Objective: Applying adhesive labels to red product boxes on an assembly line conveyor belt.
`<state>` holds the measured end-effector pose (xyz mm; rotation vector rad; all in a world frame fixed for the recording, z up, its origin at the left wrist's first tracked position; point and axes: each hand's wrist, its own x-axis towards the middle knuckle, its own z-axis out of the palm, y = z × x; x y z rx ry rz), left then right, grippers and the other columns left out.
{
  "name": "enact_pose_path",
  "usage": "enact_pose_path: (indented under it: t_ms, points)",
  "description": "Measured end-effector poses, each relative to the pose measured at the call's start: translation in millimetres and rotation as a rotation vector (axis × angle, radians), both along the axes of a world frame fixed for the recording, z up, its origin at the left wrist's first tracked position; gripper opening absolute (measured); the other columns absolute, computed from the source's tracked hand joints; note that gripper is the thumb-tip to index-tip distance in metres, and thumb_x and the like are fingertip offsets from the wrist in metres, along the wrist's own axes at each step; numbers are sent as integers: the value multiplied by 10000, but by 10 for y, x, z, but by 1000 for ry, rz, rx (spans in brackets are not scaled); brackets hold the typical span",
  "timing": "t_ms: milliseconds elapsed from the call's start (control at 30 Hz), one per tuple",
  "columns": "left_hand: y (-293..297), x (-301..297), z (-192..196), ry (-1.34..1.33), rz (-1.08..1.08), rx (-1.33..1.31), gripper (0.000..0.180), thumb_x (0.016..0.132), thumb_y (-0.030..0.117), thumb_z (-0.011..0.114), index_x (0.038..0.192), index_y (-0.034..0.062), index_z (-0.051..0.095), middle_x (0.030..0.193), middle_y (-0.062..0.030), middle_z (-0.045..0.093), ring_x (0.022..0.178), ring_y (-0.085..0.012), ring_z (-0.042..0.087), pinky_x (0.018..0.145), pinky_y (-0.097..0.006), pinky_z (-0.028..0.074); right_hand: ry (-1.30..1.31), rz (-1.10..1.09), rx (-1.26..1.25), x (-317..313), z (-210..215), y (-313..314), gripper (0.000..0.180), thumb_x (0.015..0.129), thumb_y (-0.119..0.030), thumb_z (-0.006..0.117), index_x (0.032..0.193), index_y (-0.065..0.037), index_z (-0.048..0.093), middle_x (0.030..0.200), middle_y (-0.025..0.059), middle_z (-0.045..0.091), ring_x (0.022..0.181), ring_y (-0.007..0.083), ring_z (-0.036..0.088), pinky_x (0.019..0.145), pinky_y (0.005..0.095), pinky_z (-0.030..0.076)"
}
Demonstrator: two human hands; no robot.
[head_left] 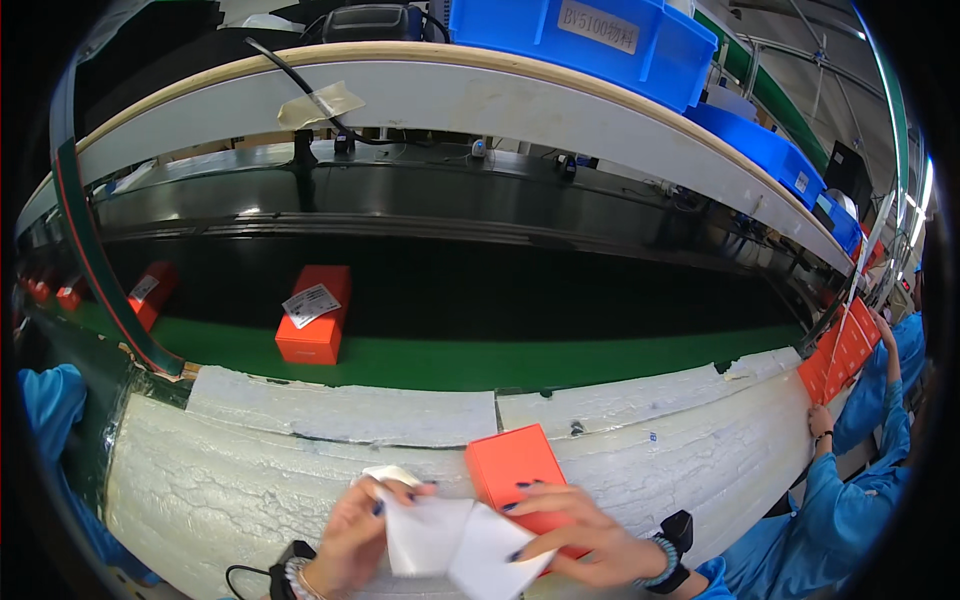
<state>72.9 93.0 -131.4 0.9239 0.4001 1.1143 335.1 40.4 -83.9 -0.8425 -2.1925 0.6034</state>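
Observation:
My left hand (350,530) pinches a white paper sheet (430,535) by its upper edge, thumb and fingers closed. The paper has a crease or overlap in the middle, so I cannot tell if it is one folded sheet or two. On its other side, my right hand (590,535) grips the right part (495,550) between thumb and fingers. Behind the paper and partly under my right hand lies a closed orange box (515,460), on the padded white worktop (280,470). Dark wristbands and beaded bracelets are on both wrists.
Beyond the worktop runs a green conveyor belt (440,362), carrying an orange box with a white label (315,315) and more orange boxes at far left. A shelf (430,95) with blue bins (580,45) spans above. At right, a blue-sleeved co-worker holds an orange carton (840,350).

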Motion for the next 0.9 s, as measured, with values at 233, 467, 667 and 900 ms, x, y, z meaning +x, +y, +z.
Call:
enact_pose_path:
  t_ms: [233, 467, 667, 900]
  points:
    - [413, -209, -150, 828, 228, 609, 154, 901, 155, 605, 1025, 66, 584, 1056, -109, 597, 1049, -269, 601, 875, -360, 478, 404, -107, -250, 534, -195, -24, 557, 858, 130, 461, 1379, -62, 420, 1146, 126, 548, 1075, 234, 523, 951, 343, 425]
    - [323, -104, -86, 1242, 47, 801, 218, 849, 136, 619, 1067, 137, 618, 1118, -86, 583, 943, -266, 631, 720, -354, 536, 90, -301, -557, 405, -1, 90, 512, 899, 7, 500, 1398, -84, 427, 1025, 83, 593, 983, 171, 569, 907, 302, 448]
    - [302, -69, -159, 1328, 135, 991, 217, 783, 118, 647, 994, 166, 659, 1137, -48, 583, 903, -232, 598, 759, -334, 494, -184, -220, -678, 255, -53, 160, 450, 935, -106, 518, 1377, -121, 433, 998, 107, 619, 890, 252, 627, 779, 334, 489]
    - [187, 4, -177, 1240, 468, 1402, 248, 727, 200, 704, 970, 229, 666, 1083, 62, 608, 958, -162, 551, 883, -363, 391, -218, -192, -540, 254, -177, 177, 456, 925, -92, 528, 1367, -174, 448, 1055, 123, 633, 915, 278, 638, 763, 350, 502]
